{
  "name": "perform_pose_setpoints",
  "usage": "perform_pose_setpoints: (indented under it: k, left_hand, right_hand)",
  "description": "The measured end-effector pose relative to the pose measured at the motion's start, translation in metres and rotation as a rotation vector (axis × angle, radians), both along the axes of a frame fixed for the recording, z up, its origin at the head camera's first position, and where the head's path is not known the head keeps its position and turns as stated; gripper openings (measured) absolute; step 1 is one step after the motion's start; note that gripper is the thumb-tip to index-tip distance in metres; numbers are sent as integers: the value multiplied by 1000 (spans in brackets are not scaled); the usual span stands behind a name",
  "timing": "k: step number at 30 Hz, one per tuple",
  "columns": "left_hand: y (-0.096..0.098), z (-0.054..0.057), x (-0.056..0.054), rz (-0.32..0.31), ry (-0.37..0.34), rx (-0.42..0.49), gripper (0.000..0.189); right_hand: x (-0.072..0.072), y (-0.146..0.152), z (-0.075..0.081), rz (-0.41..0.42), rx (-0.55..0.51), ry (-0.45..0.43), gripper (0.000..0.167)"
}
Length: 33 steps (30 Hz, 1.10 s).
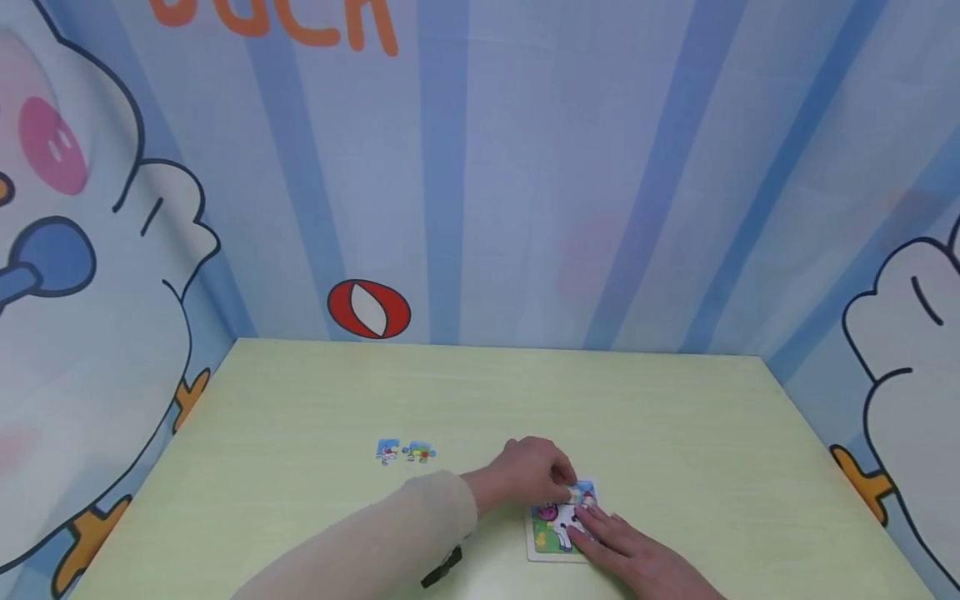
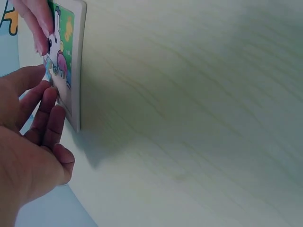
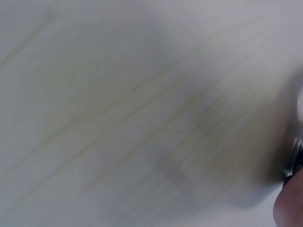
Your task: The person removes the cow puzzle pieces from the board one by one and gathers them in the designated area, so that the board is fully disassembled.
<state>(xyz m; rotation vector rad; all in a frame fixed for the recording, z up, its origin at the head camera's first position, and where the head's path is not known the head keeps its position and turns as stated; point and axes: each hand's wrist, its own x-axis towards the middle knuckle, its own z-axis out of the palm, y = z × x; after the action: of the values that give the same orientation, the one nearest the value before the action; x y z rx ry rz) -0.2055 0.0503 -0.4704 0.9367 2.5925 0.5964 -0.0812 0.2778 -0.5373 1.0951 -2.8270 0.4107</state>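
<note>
A small jigsaw puzzle in a pale frame (image 1: 530, 546) lies on the table, showing a white cow on green grass. My left hand (image 1: 528, 471) is at its upper edge, fingers bent and thumb close to the fingertips, pinching a small puzzle piece mostly hidden by them. In the left wrist view this left hand (image 2: 35, 142) reaches to the bare part of the frame. My right hand (image 1: 637, 554) rests on the picture's right side with its fingers extended. Only a blurred bit of the right hand (image 3: 291, 205) shows in the right wrist view.
Two loose puzzle pieces, one mostly blue (image 1: 387, 451) and one with green and red (image 1: 420, 452), lie left of the left hand on the pale wood-grain table (image 1: 675, 433). Behind stands a blue striped cloth backdrop (image 1: 517, 208) with cartoon figures.
</note>
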Motion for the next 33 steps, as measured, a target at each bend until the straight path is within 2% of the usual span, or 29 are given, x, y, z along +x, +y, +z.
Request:
perform_pose_setpoints:
  k: [6,11,17,33]
  left_hand:
    - [-4,-3,3,6,2,48,18]
    - [-7,-4,3,17,21,68,16]
    - [-7,-5,5,24,13,59,13]
    - [-9,-11,9,11,1,63,21]
  right_hand:
    - [0,-1,2,-15,23,15,85]
    - [0,-2,5,-35,36,-17,86]
    - [1,-3,7,-43,39,-38,86]
    - [3,-5,8,-71,50,-74,87]
